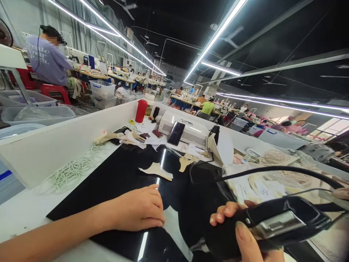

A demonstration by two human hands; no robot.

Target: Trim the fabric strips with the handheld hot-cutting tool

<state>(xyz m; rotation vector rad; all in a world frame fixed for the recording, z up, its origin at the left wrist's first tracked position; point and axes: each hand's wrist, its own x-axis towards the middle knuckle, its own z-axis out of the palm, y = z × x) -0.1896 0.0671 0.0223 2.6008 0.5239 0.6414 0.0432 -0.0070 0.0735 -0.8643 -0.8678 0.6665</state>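
Head view: the left hand (pixel 144 209) lies on a glossy black sheet (pixel 109 189), fingers loosely curled at the left edge of a pale piece (pixel 174 222), though I can't tell whether they pinch it. Over on the right, the right hand (pixel 247 236) is wrapped round a black handheld tool (pixel 275 225), its metal tip at that piece's near end. On the far side, a phone (pixel 176 133) stands before a white machine (pixel 195 129).

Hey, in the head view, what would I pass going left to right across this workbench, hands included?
Tangled pale green cord, the left hand, a dark-screened phone, then the right hand gripping a black handheld tool.
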